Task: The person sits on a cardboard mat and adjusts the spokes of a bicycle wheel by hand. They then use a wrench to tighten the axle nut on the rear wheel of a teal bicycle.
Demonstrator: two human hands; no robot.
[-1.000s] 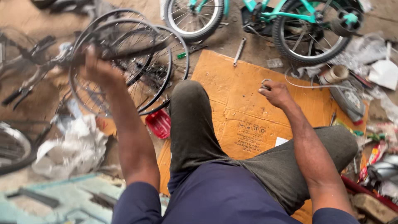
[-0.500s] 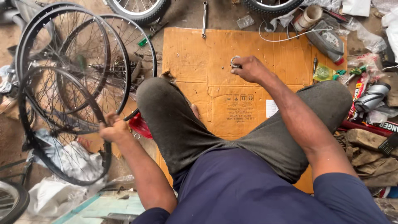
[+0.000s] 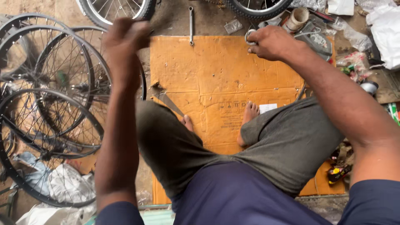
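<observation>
Your right hand (image 3: 273, 41) is curled tight, grip closed on a small metal ring-shaped part (image 3: 249, 37) at the far edge of the orange cardboard sheet (image 3: 216, 79); only part of the ring shows past your fingers. Your left hand (image 3: 125, 39) is raised in a fist near the camera, blurred; you seem to grip the rim of a spoked wheel (image 3: 79, 87), but I cannot tell for sure what is inside the fist.

You sit on the cardboard, knees bent, bare feet (image 3: 250, 114) flat on it. A long spanner (image 3: 191, 25) lies just past the cardboard's far edge, well left of the ring. A stack of bare spoked rims (image 3: 37, 125) leans at your left, overlapping each other. Two tyred bicycle wheels (image 3: 112, 10) cross the top edge. A roll of tape (image 3: 298, 17) and plastic bags (image 3: 385, 33) sit to the far right, near your right hand. A thin flat metal strip (image 3: 168, 102) lies beside your left knee.
</observation>
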